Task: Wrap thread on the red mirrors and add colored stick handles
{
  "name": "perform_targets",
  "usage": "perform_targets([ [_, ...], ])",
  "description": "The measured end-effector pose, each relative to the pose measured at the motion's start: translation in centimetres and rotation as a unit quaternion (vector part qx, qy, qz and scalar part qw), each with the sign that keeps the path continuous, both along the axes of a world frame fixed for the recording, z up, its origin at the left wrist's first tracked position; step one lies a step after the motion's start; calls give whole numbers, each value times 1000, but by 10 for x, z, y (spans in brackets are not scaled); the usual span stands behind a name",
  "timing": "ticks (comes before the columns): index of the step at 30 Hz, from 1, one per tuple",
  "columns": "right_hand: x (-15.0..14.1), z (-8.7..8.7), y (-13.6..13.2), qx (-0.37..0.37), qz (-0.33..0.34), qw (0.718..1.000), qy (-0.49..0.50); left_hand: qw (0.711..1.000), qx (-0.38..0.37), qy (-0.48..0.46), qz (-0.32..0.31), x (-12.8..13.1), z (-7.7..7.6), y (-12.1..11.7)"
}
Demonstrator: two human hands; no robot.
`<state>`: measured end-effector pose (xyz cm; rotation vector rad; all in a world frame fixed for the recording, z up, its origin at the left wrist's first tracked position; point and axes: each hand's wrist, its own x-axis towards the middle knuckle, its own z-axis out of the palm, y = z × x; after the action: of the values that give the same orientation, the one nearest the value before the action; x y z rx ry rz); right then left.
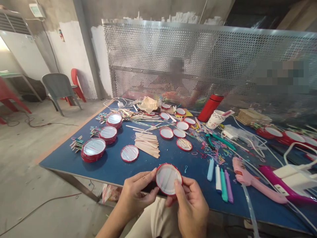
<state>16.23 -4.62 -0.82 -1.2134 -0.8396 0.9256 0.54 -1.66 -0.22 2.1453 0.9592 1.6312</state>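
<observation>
Blue worktable (104, 172) covered in craft bits: wooden craft sticks (146, 144) in the middle, pink glue gun (255, 181) at lower right. Round red-rimmed disc (168, 179) at bottom middle, up off the table — fingers of left hand (138, 195) and right hand (190, 206) clamped on its edge.

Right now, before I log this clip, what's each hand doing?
Left hand: closed, holding the red-rimmed round disc by its edge.
Right hand: closed, holding the same disc.
</observation>
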Motion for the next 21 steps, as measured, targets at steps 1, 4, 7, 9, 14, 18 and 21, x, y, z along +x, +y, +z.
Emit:
perform_targets([
  [1,1,-1,1,2,7,1000,-9,1000,2,0,2,0,0,0],
  [4,1,-1,0,1,5,1000,-20,1000,9,-1,9,0,-1,0],
  [7,-4,4,-3,-7,-25,1000,-11,1000,16,-5,12,0,-1,1],
  [9,-6,5,-5,-10,-40,999,-8,1000,19,-9,13,0,-1,1],
  [14,-2,3,-2,-2,-9,1000,-20,1000,1,-16,3,1,-2,1],
  [18,-5,6,-4,-17,-23,1000,1,991,-118,-38,-40,-4,0,-1],
  [21,-13,6,-7,-17,7,1000,-12,956,-256,-91,-113,-10,5,0],
])
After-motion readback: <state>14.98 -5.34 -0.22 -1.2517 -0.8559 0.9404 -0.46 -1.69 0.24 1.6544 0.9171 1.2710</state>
